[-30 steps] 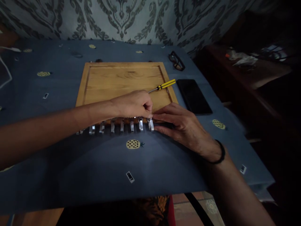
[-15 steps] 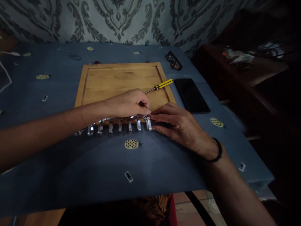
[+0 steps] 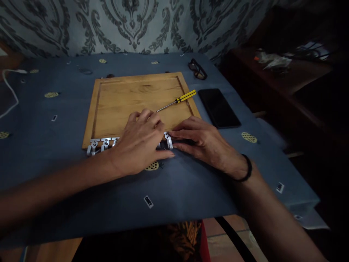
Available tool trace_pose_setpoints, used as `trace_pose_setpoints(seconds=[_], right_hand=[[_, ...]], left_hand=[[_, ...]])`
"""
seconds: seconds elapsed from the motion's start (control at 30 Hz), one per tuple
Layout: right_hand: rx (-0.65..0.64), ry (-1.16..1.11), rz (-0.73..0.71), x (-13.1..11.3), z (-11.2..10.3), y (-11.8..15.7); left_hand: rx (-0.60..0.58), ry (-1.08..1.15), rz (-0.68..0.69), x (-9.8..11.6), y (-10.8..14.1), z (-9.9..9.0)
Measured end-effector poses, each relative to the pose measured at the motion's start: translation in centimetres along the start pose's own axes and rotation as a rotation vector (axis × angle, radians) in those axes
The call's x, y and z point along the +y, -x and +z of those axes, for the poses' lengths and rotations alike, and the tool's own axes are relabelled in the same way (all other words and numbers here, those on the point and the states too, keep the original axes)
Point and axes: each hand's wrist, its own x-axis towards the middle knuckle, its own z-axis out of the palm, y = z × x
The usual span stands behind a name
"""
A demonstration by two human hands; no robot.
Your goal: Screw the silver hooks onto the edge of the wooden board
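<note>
A dark blue tablecloth printed with yellow pineapples (image 3: 191, 196) spreads nearest. Over it the left hand (image 3: 140, 143) reaches palm down, fingers bent and thumb stretched well away from them, covering the middle of a silvery metal strip of curved hooks (image 3: 106, 142) – whether it grips anything underneath, I cannot tell. The right hand (image 3: 205, 142), black band (image 3: 247, 169) at its wrist, has forefinger and thumb slightly parted at the strip's right end; how firmly they hold it is unclear. The strip lies along the near edge of a framed, light-brown wooden panel (image 3: 131, 94). A yellow-and-black-handled screwdriver (image 3: 186, 96) rests across that panel, a flat black phone (image 3: 219, 108) just beside it, black-framed glasses (image 3: 197, 69) farther back.
</note>
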Motion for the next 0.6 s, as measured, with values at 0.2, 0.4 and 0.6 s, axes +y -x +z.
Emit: trace_pose_setpoints(seconds=[0.2, 0.4, 0.6], right_hand=[[-0.01, -0.015, 0.006, -0.09, -0.11, 0.01], [-0.007, -0.007, -0.007, -0.08, -0.12, -0.06], [0.001, 0.0, -0.013, -0.1, -0.07, 0.03]], left_hand=[[-0.022, -0.023, 0.001, -0.22, 0.07, 0.11], [-0.065, -0.019, 0.029, -0.23, 0.38, 0.1], [-0.1, -0.017, -0.014, 0.3, 0.33, 0.06]])
